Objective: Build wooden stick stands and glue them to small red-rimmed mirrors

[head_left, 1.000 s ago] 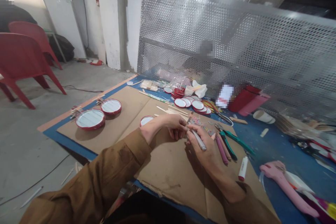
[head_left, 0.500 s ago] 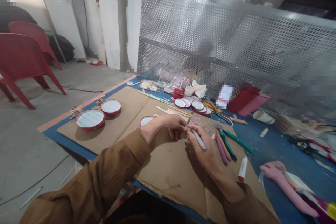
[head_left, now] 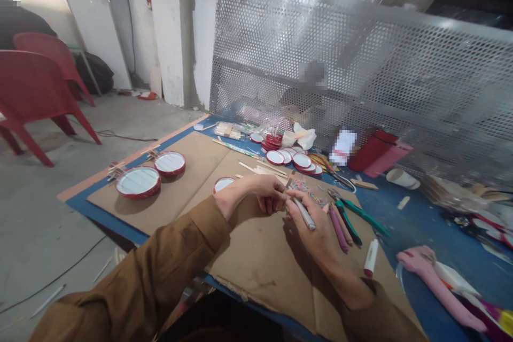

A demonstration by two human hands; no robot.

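Over the brown cardboard point(head_left: 256, 256), my left hand point(head_left: 264, 192) is closed, its fingertips meeting those of my right hand; whatever it pinches is hidden. My right hand point(head_left: 316, 224) is wrapped round a grey pen-like tool point(head_left: 304, 214), whose tip is hidden at the meeting fingers. Partly behind my left wrist lies a white disc with a red rim point(head_left: 223, 184). Flat wooden sticks point(head_left: 262, 169) lie just beyond the hands. Small colourful loops point(head_left: 302, 187) are scattered beside them. Purple and pinkish rods point(head_left: 339, 230) and green-handled pliers point(head_left: 350, 216) lie right of my right hand.
Two red-rimmed round drums point(head_left: 137, 181) with sticks sit on the left. More red-rimmed discs point(head_left: 301, 160) are stacked at the back. At right are a white marker point(head_left: 371, 257) and a pink glue gun point(head_left: 441, 283). A perforated metal panel point(head_left: 344, 59) stands behind the table.
Almost nothing differs. Both hands stay together in the same place, with the grey tool still in my right hand.
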